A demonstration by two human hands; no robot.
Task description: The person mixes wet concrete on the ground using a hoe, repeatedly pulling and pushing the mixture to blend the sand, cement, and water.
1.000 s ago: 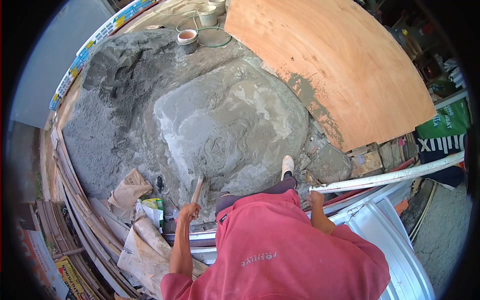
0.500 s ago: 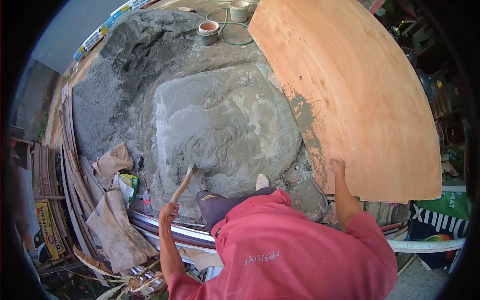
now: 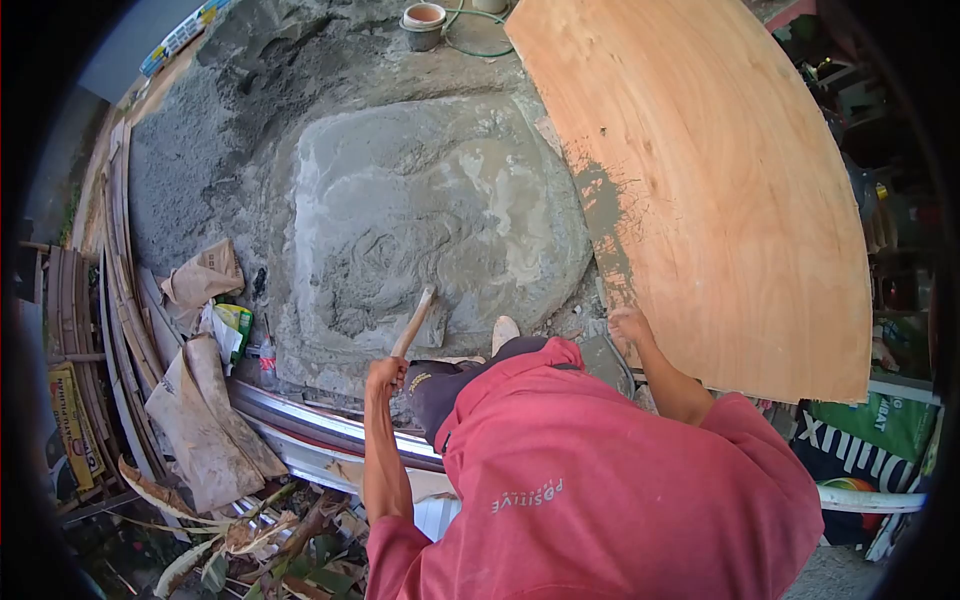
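My left hand is closed around the wooden handle of a hoe. Its grey, mortar-coated blade lies at the near edge of the wet cement mix, in front of my left leg. Over the lower left edge of the plywood sheet, my right hand is held with curled fingers, and nothing shows in it. Grey mortar is smeared on the plywood just beyond that hand. One pale, mortar-stained shoe stands at the rim of the mix.
A heap of grey sand rises behind and left of the mix. Plant pots and a green hose are at the back. Torn paper sacks, bamboo strips and metal profiles lie to the left and near my legs.
The hoe and my left hand have moved right and forward over the mix. My right hand has shifted left toward the plywood's edge. The view has tilted downward.
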